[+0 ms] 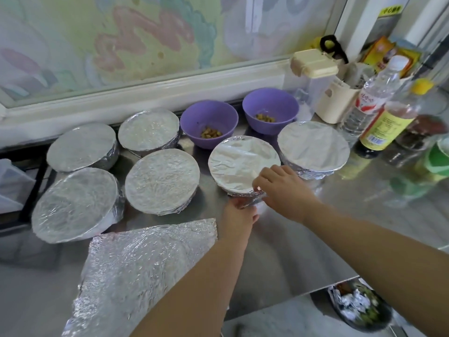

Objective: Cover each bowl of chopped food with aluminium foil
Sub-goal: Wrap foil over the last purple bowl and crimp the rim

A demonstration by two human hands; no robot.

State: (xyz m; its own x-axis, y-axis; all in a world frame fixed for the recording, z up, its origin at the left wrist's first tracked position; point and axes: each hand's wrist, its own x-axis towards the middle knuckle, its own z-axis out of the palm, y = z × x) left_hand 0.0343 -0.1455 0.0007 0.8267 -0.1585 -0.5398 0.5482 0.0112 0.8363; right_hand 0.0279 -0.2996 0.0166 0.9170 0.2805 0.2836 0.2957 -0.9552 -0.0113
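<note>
Spare foil sheet (150, 268) waits on the desk (303, 244) for two open purple bowls (208, 122). Left hand (240, 215) grips the covered bowl (243, 161) steady; right hand (281, 188) fingers (258, 184) pinch its foil tight.

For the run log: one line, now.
left hand, right hand: pinch rim of round foil-covered bowl | uncovered: two purple plastic bowls | spare: crinkled aluminium foil sheet

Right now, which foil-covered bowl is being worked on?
The covered bowl second from the right, the only one being touched: the left hand holds its near side, the right hand pinches its rim.
</note>
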